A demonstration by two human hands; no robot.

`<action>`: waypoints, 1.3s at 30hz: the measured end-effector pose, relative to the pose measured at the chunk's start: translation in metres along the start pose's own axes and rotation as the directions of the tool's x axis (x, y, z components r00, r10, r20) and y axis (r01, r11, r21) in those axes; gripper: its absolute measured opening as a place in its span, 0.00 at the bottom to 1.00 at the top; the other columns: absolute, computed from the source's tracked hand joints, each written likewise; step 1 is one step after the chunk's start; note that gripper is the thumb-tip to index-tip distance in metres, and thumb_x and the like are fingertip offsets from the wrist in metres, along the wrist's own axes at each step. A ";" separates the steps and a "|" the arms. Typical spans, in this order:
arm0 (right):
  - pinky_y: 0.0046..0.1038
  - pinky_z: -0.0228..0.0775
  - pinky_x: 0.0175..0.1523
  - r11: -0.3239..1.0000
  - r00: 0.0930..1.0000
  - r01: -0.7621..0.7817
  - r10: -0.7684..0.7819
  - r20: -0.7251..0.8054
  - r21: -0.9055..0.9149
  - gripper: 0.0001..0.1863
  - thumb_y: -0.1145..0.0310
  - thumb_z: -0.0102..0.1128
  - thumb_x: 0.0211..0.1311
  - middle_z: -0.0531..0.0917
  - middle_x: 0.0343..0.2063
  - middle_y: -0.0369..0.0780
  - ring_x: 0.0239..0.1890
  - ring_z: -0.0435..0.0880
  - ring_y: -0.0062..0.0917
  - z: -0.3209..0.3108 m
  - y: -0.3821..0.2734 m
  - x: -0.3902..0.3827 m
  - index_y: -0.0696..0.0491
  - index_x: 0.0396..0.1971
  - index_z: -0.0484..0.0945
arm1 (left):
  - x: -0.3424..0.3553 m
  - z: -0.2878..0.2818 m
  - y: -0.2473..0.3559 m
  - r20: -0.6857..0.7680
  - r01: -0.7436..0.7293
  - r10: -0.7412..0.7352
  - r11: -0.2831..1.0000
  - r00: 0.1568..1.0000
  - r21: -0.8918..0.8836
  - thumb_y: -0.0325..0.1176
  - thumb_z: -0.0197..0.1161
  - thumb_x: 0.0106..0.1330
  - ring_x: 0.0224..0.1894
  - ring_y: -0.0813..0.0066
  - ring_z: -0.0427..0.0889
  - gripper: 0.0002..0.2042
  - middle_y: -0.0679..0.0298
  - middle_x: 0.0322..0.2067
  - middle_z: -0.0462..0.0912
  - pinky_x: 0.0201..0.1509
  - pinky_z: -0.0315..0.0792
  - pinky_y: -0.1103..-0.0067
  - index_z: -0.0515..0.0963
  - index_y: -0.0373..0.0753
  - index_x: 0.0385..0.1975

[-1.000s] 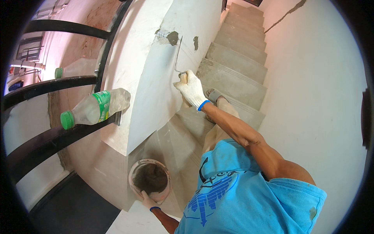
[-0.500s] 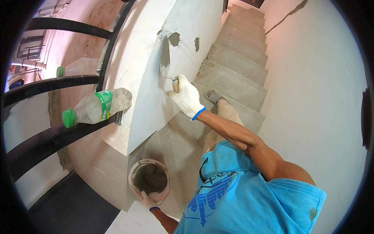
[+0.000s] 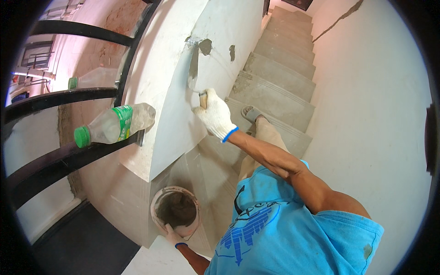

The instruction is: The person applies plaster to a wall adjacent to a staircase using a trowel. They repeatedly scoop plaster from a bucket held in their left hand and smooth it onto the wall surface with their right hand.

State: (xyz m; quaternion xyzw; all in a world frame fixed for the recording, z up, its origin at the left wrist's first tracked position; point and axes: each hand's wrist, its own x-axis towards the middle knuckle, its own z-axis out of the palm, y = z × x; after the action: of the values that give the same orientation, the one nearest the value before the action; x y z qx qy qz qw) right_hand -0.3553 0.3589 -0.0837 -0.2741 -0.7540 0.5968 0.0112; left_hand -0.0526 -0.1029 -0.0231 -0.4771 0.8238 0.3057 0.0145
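Observation:
My right hand (image 3: 214,113), in a white knit glove with a blue cuff, is closed round the wooden handle of a trowel (image 3: 193,71). Its narrow metal blade points up along the white wall (image 3: 174,114), its tip near a dark grey patch (image 3: 205,46). A second, smaller patch (image 3: 232,52) lies to the right. Low in the view, my gloved left hand (image 3: 173,234) grips the near side of a pale bucket (image 3: 188,230). Wet grey mortar (image 3: 178,208) sits inside it. The left fingertips are partly hidden by the bucket.
Concrete stairs (image 3: 279,94) climb away, with my sandalled foot (image 3: 250,113) on one step. A clear bottle with a green cap (image 3: 106,126) lies on the black metal railing (image 3: 59,166) at left. The right-hand wall (image 3: 366,114) has a long crack (image 3: 339,18) high up.
My right hand has shifted slightly left, and the trowel's blade has turned a little against the wall. The left hand and bucket stay in place.

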 end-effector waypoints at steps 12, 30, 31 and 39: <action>0.46 0.76 0.43 1.000 1.000 0.003 -0.003 0.003 0.017 0.27 0.61 0.72 0.55 0.83 0.32 0.54 0.38 0.84 0.54 -0.005 0.018 0.016 0.57 0.50 0.71 | -0.021 0.008 0.039 -0.076 0.030 -0.017 0.983 0.997 0.181 0.61 0.59 0.69 0.46 0.51 0.86 0.40 0.39 0.45 0.87 0.53 0.78 0.65 0.80 0.17 0.52; 0.45 0.78 0.47 0.670 0.528 0.577 0.131 0.839 -0.467 0.17 0.68 0.63 0.58 0.86 0.36 0.49 0.42 0.85 0.48 -0.131 -0.002 -0.066 0.49 0.49 0.82 | -0.004 0.020 0.014 -0.172 -0.031 0.028 0.999 0.985 -0.013 0.51 0.68 0.64 0.29 0.65 0.80 0.29 0.53 0.27 0.84 0.37 0.75 0.65 0.83 0.23 0.43; 0.45 0.78 0.46 0.650 0.484 0.619 0.126 0.866 -0.441 0.16 0.68 0.63 0.58 0.86 0.35 0.49 0.41 0.85 0.48 -0.122 -0.001 -0.072 0.50 0.47 0.82 | -0.010 0.022 0.023 -0.177 0.071 -0.074 0.997 0.982 -0.022 0.50 0.67 0.63 0.30 0.63 0.82 0.28 0.49 0.28 0.85 0.39 0.75 0.66 0.83 0.24 0.44; 0.46 0.78 0.43 0.621 0.007 0.778 -0.159 0.987 0.094 0.13 0.67 0.63 0.56 0.85 0.31 0.48 0.37 0.86 0.49 -0.016 -0.043 -0.113 0.53 0.41 0.82 | -0.037 0.031 0.055 -0.273 -0.125 0.131 0.991 0.953 0.037 0.50 0.64 0.65 0.41 0.49 0.88 0.25 0.44 0.34 0.87 0.48 0.76 0.63 0.84 0.28 0.44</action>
State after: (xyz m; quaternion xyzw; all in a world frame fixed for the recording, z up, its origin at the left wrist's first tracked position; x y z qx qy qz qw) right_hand -0.2712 0.3194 -0.0056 0.4458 -0.7551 0.3669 -0.3108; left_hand -0.0849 -0.0386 -0.0102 -0.4604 0.8499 0.2288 -0.1154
